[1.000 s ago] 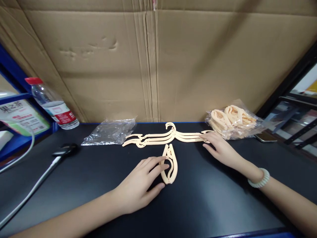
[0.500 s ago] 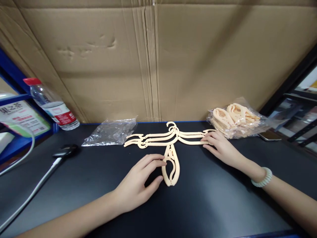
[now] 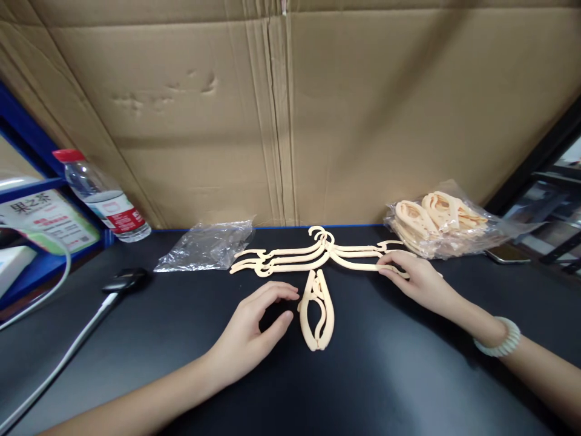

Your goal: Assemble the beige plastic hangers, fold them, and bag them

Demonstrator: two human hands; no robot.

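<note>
Several cream plastic hangers (image 3: 290, 259) lie unfolded in a stack across the black table (image 3: 354, 387), hooks toward the cardboard wall. A folded cream hanger (image 3: 318, 309) lies in front of them. My left hand (image 3: 254, 333) rests just left of the folded hanger, fingers curled and apart, holding nothing. My right hand (image 3: 415, 280) pinches the right arm of the nearest unfolded hanger, wrist with a pale bead bracelet (image 3: 499, 339).
A clear bag of folded hangers (image 3: 436, 225) sits at the back right, a phone (image 3: 506, 254) beside it. An empty clear bag (image 3: 206, 245) lies back left. A water bottle (image 3: 102, 197), a black device with white cable (image 3: 122, 281) and blue shelving (image 3: 27, 242) stand on the left.
My left hand has let go of the folded hanger and drawn back to its left. My right hand has shifted along the unfolded hanger's right arm and closed on it.
</note>
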